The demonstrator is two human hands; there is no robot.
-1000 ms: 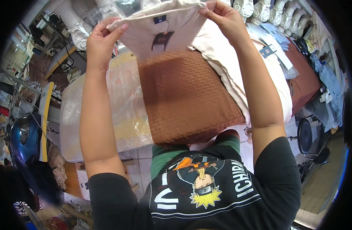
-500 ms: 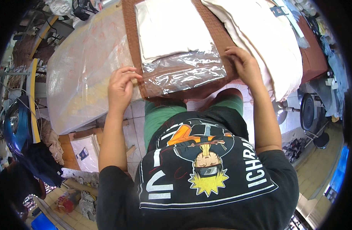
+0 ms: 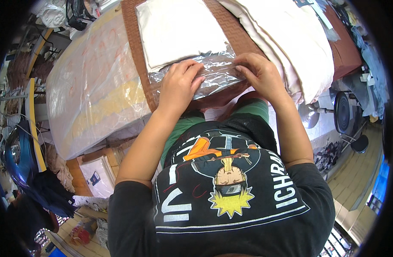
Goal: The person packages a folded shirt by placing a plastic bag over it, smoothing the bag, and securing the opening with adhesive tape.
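Observation:
A clear plastic bag (image 3: 213, 85) with a folded white garment (image 3: 179, 32) inside lies flat on a brown textured cloth (image 3: 138, 55). Its near end is transparent and wrinkled, with a strip running across it. Over the left part of that end is my left hand (image 3: 177, 88), its fingers bent and the thumb held apart from them. At the strip's right end, my right hand (image 3: 260, 75) pinches the bag's edge between thumb and fingers.
Plastic-wrapped bulky material (image 3: 93, 85) covers the left side. To the right lies a pile of folded white cloth (image 3: 290, 47), beside a dark red surface (image 3: 344, 51). A round black stool seat (image 3: 342, 112) stands at right. Another bagged garment (image 3: 95, 175) lies lower left.
My left hand has moved right, from beside the bag's left edge to over its near end. My right hand has shifted left onto the bag's edge. The view has shifted slightly.

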